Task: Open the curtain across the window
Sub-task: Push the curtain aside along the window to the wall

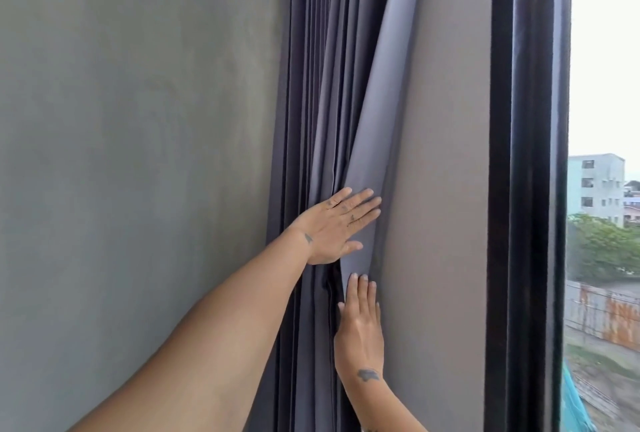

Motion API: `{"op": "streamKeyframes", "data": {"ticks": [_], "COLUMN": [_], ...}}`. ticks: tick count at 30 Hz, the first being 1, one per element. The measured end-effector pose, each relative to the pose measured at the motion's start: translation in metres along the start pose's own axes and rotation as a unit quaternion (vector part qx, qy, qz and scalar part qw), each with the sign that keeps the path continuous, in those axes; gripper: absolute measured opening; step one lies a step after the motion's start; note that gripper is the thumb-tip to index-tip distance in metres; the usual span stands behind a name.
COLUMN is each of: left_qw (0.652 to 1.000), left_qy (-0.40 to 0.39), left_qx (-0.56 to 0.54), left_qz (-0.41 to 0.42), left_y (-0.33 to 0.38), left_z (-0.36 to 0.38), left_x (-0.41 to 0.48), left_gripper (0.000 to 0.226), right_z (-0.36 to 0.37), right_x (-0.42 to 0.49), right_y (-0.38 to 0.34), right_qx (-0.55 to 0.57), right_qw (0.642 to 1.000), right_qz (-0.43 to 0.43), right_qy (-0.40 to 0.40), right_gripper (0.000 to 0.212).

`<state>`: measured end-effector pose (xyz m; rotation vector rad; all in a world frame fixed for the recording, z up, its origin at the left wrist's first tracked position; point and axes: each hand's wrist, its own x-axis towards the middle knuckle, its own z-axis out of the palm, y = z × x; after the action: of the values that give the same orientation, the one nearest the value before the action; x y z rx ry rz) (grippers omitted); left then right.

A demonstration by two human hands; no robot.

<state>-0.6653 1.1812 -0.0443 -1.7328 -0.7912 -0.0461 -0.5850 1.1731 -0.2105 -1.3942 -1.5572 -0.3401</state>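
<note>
The grey-purple curtain [332, 92] hangs bunched in tight vertical folds against the wall, left of the window [602, 119]. My left hand [337, 227] lies flat with fingers spread on the outermost fold, pressing it toward the bunch. Just below it, my right hand [360, 324] rests flat with fingers together and pointing up along the curtain's right edge. Neither hand grips the cloth. The window glass at the far right is uncovered.
A bare grey wall [131, 154] fills the left. A brown wall strip [446, 189] and the black window frame [526, 189] stand between curtain and glass. Outside are buildings, trees and a rusty fence.
</note>
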Motion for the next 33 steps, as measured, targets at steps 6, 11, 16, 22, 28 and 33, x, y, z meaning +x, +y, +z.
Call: {"op": "streamKeyframes", "data": {"ticks": [6, 11, 16, 22, 28, 33], "left_qw": [1.000, 0.999, 0.998, 0.993, 0.988, 0.985], "left_qy": [-0.003, 0.004, 0.004, -0.011, -0.049, -0.072], "left_qx": [-0.011, -0.034, -0.062, -0.109, -0.132, -0.144], "left_qz": [-0.003, -0.009, -0.025, -0.048, -0.062, -0.058], "left_y": [-0.008, -0.017, -0.023, -0.036, -0.037, -0.032], "left_z": [0.035, 0.066, 0.095, 0.115, 0.109, 0.087], "left_x": [0.001, 0.002, 0.001, -0.009, -0.014, -0.023], "left_gripper": [0.064, 0.062, 0.062, 0.061, 0.062, 0.063], "right_z": [0.027, 0.052, 0.081, 0.100, 0.090, 0.076], "right_x": [0.015, 0.030, 0.043, 0.052, 0.045, 0.030], "right_y": [-0.007, -0.013, -0.015, -0.032, -0.035, -0.029], "right_qx": [0.006, -0.022, -0.013, 0.008, 0.018, 0.004], "right_qw": [0.998, 0.999, 0.998, 0.999, 0.999, 1.000], "right_qz": [0.045, 0.048, 0.049, 0.046, 0.047, 0.017], "right_qy": [-0.030, 0.013, 0.022, 0.005, -0.002, 0.009], "right_gripper": [0.066, 0.064, 0.058, 0.061, 0.066, 0.043]}}
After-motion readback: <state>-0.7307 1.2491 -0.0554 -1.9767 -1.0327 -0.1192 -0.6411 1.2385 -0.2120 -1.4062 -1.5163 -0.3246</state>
